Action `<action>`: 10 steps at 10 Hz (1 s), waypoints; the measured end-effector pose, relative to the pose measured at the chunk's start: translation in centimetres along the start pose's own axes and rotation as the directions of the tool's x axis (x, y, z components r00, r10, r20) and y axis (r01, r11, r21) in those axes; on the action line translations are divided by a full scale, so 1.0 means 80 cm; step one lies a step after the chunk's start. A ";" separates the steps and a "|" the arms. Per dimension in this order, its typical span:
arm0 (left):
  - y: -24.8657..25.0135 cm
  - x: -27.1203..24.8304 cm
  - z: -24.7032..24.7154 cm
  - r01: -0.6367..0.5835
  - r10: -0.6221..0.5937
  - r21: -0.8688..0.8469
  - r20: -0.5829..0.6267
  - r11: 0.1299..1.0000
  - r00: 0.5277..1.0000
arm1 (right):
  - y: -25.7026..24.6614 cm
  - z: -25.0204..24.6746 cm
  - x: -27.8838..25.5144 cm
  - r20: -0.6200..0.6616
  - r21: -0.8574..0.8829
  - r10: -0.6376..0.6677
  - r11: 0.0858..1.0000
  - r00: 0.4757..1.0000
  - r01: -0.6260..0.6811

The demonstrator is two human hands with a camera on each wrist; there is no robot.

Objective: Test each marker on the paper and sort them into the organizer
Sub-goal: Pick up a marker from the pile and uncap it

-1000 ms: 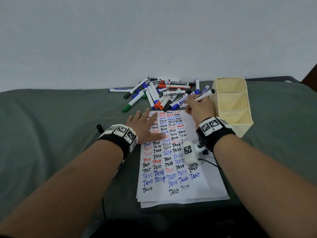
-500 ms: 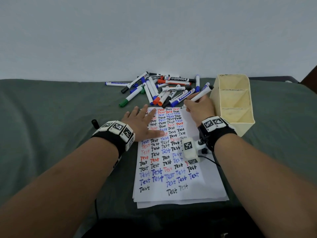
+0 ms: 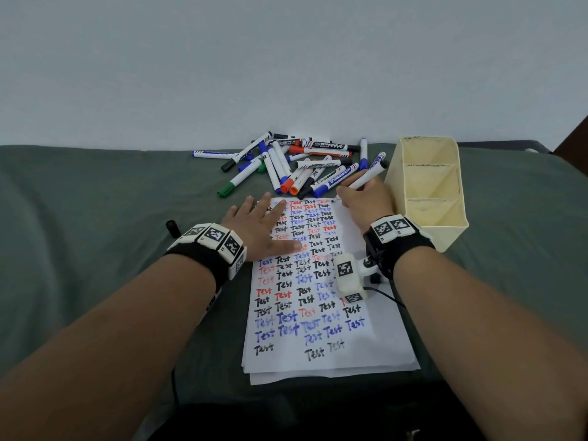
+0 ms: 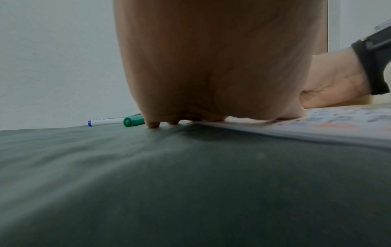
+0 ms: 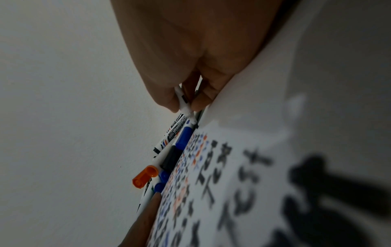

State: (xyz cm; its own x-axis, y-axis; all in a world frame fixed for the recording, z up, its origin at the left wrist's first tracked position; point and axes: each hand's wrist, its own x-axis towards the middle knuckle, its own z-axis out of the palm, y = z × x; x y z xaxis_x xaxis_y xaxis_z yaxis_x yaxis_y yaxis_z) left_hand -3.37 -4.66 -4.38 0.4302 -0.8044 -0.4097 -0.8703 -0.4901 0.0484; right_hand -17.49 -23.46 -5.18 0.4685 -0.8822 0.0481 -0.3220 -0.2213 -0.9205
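Materials and finishes in front of you

Paper [image 3: 375, 348]: matt white sheets, stacked, inked; markers [image 3: 305, 167]: smooth plastic barrels with a slight sheen and printed labels; organizer [image 3: 445, 230]: cream plastic, matt, scuffed; cloth [image 3: 95, 218]: grey-green fabric, matt, softly wrinkled; your wristbands [image 3: 203, 253]: black fabric.

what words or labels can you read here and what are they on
"Test": handwritten many times in black, blue and red rows on the paper.
"Whiteboard": printed on a black-capped marker in the pile.
Print on the other marker barrels: too small or blurred to read.
Wristband tags: black-and-white square codes, no words.
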 end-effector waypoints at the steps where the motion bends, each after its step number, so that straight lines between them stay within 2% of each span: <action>1: -0.001 0.000 0.000 0.000 0.000 -0.003 0.004 1.000 1.000 | -0.001 0.001 0.000 -0.001 -0.011 -0.001 1.000 1.000 0.001; 4: -0.003 0.003 0.002 -0.003 0.003 -0.003 0.005 1.000 1.000 | 0.001 -0.001 0.000 -0.003 0.009 -0.035 0.999 0.999 0.035; 10: -0.008 0.007 0.006 -0.016 0.016 -0.007 -0.022 1.000 1.000 | 0.000 0.000 0.000 -0.024 0.028 -0.002 1.000 1.000 0.003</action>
State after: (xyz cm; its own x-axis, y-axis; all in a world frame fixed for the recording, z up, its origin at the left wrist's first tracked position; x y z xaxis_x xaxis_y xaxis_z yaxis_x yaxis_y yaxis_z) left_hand -2.70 -4.67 -5.07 0.4214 -0.8195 -0.3884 -0.8755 -0.4793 0.0613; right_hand -17.51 -23.50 -5.20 0.4494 -0.8913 0.0595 -0.2975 -0.2122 -0.9308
